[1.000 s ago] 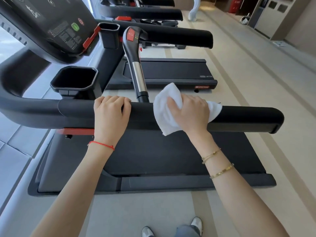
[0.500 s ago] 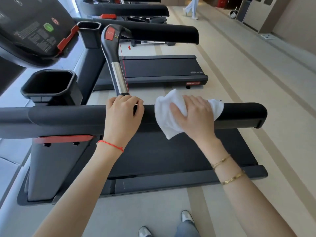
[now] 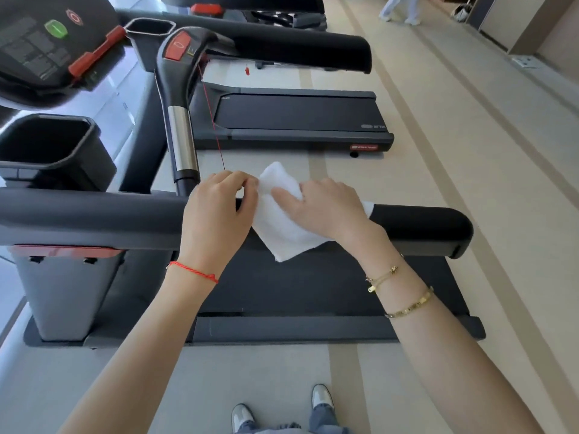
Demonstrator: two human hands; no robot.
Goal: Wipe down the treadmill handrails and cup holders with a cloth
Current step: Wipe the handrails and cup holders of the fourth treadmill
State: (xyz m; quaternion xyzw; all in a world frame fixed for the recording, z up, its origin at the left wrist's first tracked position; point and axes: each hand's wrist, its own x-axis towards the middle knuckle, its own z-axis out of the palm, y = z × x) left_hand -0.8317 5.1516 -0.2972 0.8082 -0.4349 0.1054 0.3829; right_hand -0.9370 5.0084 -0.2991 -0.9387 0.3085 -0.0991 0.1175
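A white cloth (image 3: pixel 282 227) lies draped over the near black handrail (image 3: pixel 419 223), which runs across the middle of the view. My right hand (image 3: pixel 326 208) lies on top of the cloth, fingers spread over it and pressing it onto the rail. My left hand (image 3: pixel 216 211) sits on the rail just left of the cloth, and its fingertips pinch the cloth's upper left edge. A black cup holder (image 3: pixel 47 145) stands at the left behind the rail. The far handrail (image 3: pixel 300 51) and a second cup holder (image 3: pixel 150 29) are further back.
The console (image 3: pixel 44 42) with a green button fills the top left. A pulse-grip post (image 3: pixel 181 120) with a red button rises just behind my left hand. The treadmill deck (image 3: pixel 297 289) lies below the rail. Another treadmill (image 3: pixel 297 117) stands beyond. A person stands at the far top right.
My left hand slid right along the rail, let go of it and took the cloth's edge in its fingertips. My right hand stayed on the cloth. The view shifted right.
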